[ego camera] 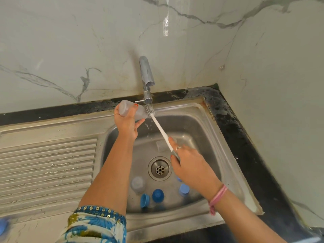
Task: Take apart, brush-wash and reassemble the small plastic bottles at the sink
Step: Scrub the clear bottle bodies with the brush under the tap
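My left hand (127,121) grips a small translucent bottle (126,107), held on its side under the tap (147,79) with its mouth to the right. My right hand (189,165) holds the white handle of a bottle brush (160,128); the grey bristle head (150,110) sits just at the bottle's mouth. Water drips down below the brush. In the sink basin lie another translucent bottle (138,184), a clear one (162,145) behind the brush handle, and blue caps (158,195) (144,200) (184,189).
The steel sink (210,123) has a drain (159,168) at its middle and a ribbed draining board (47,165) to the left. A black counter edge (245,137) and marble walls close in the back and right. A blue object (2,227) is at the bottom left corner.
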`<state>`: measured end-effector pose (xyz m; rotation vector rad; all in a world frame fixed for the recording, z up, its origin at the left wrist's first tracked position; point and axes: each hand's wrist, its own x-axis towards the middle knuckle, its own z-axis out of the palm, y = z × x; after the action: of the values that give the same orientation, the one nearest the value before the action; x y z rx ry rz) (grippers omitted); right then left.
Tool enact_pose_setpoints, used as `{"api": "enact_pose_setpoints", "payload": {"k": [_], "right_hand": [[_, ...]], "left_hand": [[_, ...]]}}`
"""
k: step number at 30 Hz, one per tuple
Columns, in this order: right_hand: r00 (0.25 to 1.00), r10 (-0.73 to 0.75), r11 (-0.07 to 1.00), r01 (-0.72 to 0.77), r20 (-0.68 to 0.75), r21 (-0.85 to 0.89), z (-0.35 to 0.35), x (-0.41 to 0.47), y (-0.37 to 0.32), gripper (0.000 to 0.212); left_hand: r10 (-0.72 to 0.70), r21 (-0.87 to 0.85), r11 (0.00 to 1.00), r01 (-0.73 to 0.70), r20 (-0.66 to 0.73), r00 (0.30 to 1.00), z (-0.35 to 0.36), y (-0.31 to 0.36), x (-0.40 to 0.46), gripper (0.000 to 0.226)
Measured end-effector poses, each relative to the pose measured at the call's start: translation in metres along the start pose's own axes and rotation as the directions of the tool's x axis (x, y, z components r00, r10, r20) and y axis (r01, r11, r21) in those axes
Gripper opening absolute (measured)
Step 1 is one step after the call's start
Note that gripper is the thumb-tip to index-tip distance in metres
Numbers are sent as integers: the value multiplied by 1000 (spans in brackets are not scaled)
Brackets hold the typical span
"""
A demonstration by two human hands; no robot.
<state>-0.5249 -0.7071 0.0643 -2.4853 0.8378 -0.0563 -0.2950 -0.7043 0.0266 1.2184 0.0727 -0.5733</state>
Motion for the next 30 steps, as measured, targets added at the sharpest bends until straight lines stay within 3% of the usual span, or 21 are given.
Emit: {"api": "enact_pose_setpoints", "payload": {"k": [3,7,9,14,18,21,26,28,30], "right_hand": [[1000,5,995,-4,14,-102,5,-8,-3,57],[997,73,997,-74,12,37,1,12,7,57],[998,70,997,-70,-3,40,1,13,8,57],[996,77,997,-77,-37,27,-2,22,12,56],[998,57,998,-56,-28,23,-4,10,-3,57],[998,45,997,-48,-47,-58,-3,-4,-12,58],[993,101,995,-100,-65,21,-12,-19,-20,49],[993,89,994,-94,-77,-63,-14,-23,-20,56],[987,39,982,-66,-153,-177,-13,-28,-20,64]], "left_hand": [[-3,18,1000,3,4,1000,1,-2,0,59],[38,141,989,-49,79,996,8,-7,-4,60],[15,115,993,-28,107,994,8,-4,0,57],[-33,235,971,-30,261,965,5,-14,-1,51],[-21,-10,1000,22,157,987,9,-24,0,37],[69,-79,995,-57,154,986,16,-24,3,6],[183,-89,982,-167,214,960,36,-28,10,16],[209,-112,975,-190,185,960,40,-25,13,16],[130,-142,983,-116,93,987,40,-23,19,24]]}}
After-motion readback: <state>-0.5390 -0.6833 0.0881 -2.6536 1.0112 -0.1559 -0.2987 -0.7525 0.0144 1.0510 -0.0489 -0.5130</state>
